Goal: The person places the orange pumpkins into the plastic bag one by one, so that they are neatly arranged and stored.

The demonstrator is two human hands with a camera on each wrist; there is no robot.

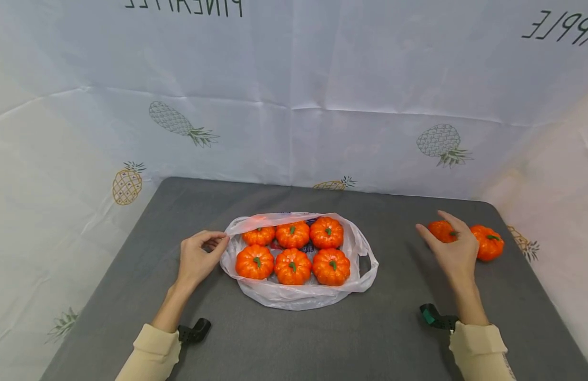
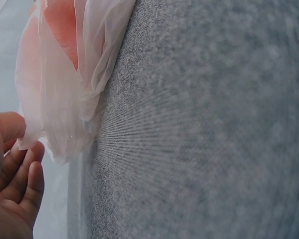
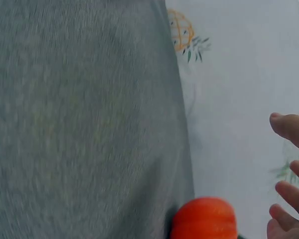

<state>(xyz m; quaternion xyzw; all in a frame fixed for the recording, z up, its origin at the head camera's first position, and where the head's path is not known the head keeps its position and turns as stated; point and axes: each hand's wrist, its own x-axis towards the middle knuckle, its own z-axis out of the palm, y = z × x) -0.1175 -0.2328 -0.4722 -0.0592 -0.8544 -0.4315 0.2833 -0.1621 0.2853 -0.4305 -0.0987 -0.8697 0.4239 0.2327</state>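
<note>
A white plastic bag (image 1: 294,302) lies with its mouth spread in the middle of the table, holding several small orange pumpkins (image 1: 292,266) in two rows. My left hand (image 1: 198,256) pinches the bag's left edge between thumb and fingers; the left wrist view shows the thin plastic (image 2: 60,109) at the fingertips. At the right, my right hand (image 1: 455,254) is held above the table with thumb and fingers spread apart. Two loose pumpkins are by it: one (image 1: 441,231) partly hidden behind the hand, another (image 1: 488,243) just to its right. The right wrist view shows a pumpkin (image 3: 204,219) below the hand.
The dark grey table (image 1: 360,338) has its far edge against a white cloth (image 1: 294,137) printed with pineapples. A handle loop (image 1: 370,264) of the bag lies toward the right. Black wrist devices (image 1: 195,331) sit on both forearms.
</note>
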